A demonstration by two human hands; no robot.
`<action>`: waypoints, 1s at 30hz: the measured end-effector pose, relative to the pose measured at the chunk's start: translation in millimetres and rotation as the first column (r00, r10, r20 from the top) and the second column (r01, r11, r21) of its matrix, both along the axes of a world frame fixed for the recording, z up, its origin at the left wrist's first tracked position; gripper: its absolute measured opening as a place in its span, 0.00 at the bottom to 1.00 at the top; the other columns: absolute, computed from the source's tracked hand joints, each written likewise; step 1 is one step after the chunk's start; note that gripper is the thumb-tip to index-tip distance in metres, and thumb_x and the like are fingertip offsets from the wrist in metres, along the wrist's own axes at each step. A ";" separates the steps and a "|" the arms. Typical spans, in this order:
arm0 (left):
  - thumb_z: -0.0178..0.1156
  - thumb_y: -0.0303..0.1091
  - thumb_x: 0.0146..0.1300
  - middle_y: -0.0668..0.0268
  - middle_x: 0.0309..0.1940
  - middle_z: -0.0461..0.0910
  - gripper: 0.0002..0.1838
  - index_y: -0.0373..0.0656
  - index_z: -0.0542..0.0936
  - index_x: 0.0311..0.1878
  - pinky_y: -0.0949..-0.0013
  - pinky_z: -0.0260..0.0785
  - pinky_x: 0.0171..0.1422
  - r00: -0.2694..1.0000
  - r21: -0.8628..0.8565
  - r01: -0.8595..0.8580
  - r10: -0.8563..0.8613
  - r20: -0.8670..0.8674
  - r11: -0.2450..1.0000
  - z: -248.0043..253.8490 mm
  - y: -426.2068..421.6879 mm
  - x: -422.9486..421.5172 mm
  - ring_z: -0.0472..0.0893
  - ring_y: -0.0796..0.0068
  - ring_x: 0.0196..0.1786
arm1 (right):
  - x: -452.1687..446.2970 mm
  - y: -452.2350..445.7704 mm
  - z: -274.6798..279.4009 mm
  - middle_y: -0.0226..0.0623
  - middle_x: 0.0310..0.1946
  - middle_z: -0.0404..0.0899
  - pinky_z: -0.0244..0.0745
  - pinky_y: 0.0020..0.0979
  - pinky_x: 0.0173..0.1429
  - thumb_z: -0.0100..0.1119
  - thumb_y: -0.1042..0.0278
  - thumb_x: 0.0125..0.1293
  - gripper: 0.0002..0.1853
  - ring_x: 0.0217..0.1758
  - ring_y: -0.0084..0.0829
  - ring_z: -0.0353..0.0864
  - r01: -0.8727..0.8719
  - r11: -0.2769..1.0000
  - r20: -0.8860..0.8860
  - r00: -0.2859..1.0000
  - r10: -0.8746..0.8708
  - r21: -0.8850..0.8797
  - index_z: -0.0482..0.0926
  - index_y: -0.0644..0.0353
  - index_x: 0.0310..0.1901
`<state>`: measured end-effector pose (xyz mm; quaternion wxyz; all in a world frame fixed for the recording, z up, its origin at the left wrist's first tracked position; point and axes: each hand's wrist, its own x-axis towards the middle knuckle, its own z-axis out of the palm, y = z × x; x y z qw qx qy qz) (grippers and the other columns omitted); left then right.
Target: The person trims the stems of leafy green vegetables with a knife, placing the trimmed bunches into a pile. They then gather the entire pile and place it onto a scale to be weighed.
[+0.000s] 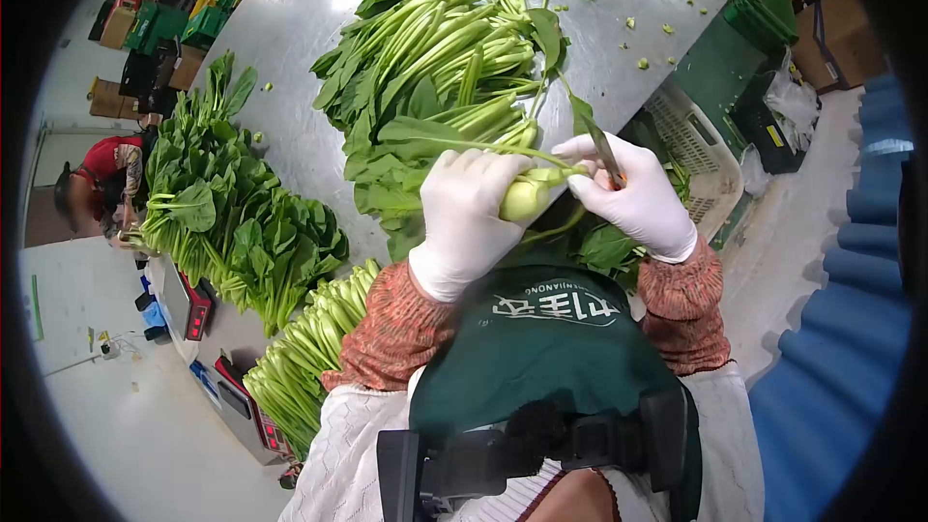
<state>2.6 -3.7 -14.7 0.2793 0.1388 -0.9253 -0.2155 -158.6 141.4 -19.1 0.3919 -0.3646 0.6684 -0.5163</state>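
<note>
In the head view, my left hand (pixel 467 213), in a white glove, is closed around a leafy green vegetable (pixel 525 200). The pale, thick stem base points to the right, out of the fist. My right hand (pixel 640 195), gloved too, grips a small knife (pixel 605 155) with its blade angled up and left. Its fingertips are close to the cut end of the stem; whether they touch it I cannot tell. Beyond my hands a large pile of leafy greens (pixel 435 53) lies on the metal table (pixel 290 39), stems toward the right.
More greens (pixel 217 184) are heaped at the left, with bundled stalks (pixel 314 343) nearer me. Red scales (pixel 253 406) stand beside them. A pale plastic crate (pixel 698 150) holding leaves sits right of the table. A person (pixel 106 174) bends at the far left.
</note>
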 end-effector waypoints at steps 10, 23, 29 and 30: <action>0.71 0.21 0.54 0.72 0.32 0.83 0.10 0.38 0.84 0.40 0.78 0.74 0.42 0.994 0.858 -0.090 -0.006 0.108 0.506 6.9 -6.0 -5.4 0.79 0.87 0.34 | 16.7 -3.1 -20.4 0.46 0.39 0.84 0.80 0.41 0.43 0.58 0.79 0.58 0.22 0.40 0.47 0.86 0.146 0.969 -0.600 0.764 -0.237 -0.197 0.80 0.58 0.56; 0.71 0.25 0.56 0.68 0.36 0.85 0.15 0.35 0.82 0.46 0.75 0.73 0.43 1.000 0.994 -0.019 -0.013 0.021 0.106 1.5 -32.4 11.2 0.81 0.82 0.36 | 15.6 -45.8 -28.9 0.27 0.37 0.83 0.67 0.19 0.33 0.66 0.72 0.65 0.14 0.29 0.11 0.69 -0.049 0.983 0.000 0.999 0.049 -0.175 0.82 0.63 0.52; 0.71 0.27 0.56 0.67 0.33 0.83 0.14 0.35 0.82 0.44 0.74 0.73 0.39 0.991 0.986 -0.120 -0.042 0.126 0.115 -9.5 -46.8 10.9 0.80 0.81 0.33 | -2.7 -60.6 -43.3 0.40 0.29 0.76 0.74 0.34 0.35 0.67 0.74 0.58 0.06 0.29 0.40 0.80 0.193 0.973 -0.620 0.750 -0.232 -0.130 0.80 0.58 0.37; 0.71 0.27 0.56 0.68 0.33 0.83 0.13 0.35 0.82 0.44 0.74 0.73 0.39 0.993 0.989 -0.113 -0.031 0.116 0.100 -12.0 -48.1 9.3 0.80 0.81 0.32 | -7.5 -63.0 -42.8 0.39 0.29 0.76 0.74 0.35 0.36 0.68 0.74 0.58 0.06 0.29 0.41 0.80 0.220 0.963 -0.610 0.745 -0.270 -0.157 0.80 0.58 0.37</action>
